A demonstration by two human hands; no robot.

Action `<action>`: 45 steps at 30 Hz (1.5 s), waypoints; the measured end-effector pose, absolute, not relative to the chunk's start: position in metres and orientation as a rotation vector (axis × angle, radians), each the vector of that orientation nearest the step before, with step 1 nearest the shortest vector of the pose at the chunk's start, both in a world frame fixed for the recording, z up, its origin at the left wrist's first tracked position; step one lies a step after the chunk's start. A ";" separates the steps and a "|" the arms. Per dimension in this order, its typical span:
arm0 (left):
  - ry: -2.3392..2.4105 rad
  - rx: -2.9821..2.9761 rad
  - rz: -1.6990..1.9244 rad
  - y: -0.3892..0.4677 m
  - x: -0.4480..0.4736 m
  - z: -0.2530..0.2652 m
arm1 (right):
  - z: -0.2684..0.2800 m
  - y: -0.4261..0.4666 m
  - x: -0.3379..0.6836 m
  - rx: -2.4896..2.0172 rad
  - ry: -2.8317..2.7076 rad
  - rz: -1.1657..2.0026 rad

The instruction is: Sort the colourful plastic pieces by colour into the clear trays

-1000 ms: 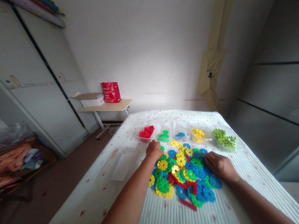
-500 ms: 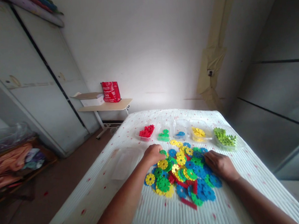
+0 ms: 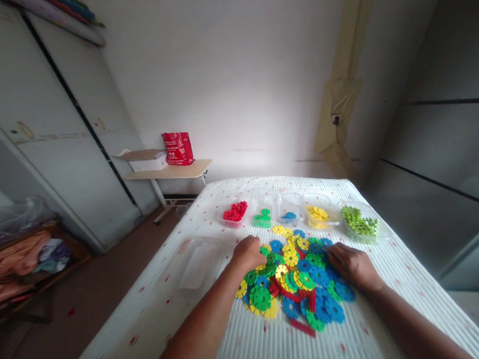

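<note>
A spread pile of flower-shaped plastic discs (image 3: 309, 276) in blue, green and yellow lies on the table, with red strips (image 3: 303, 327) of the same sort mixed in. At the pile's left edge, my left hand (image 3: 248, 252) is closed, with a green disc (image 3: 264, 251) at its fingertips. My right hand (image 3: 353, 264) rests at the right edge by blue discs (image 3: 343, 291). Its fingers are curled down, and whatever they hold is hidden. Behind the pile stand clear tubs of sorted pieces: red (image 3: 235, 212), green (image 3: 262, 218), blue (image 3: 289, 216), yellow (image 3: 318, 214), light green (image 3: 359, 221).
An upturned or lidded clear plastic container (image 3: 194, 267) lies left of my left forearm. A ribbed white cloth (image 3: 151, 319) with red marks covers the table. Farther back, a small side table (image 3: 172, 172) bears a white box (image 3: 149, 160) and a red bag (image 3: 178, 148).
My left hand has moved slightly left and down, now covering more of the pile's left edge. Discs there have shifted. My right hand stays in nearly the same place.
</note>
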State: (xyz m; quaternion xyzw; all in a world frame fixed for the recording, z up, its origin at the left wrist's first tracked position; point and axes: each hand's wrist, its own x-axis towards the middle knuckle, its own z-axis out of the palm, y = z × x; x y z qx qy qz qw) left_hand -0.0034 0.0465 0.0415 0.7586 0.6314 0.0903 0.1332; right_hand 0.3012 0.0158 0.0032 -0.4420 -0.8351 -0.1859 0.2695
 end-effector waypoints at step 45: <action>1.519 2.172 0.473 0.067 -0.016 0.028 | 0.005 0.015 0.300 -1.223 -2.278 -0.443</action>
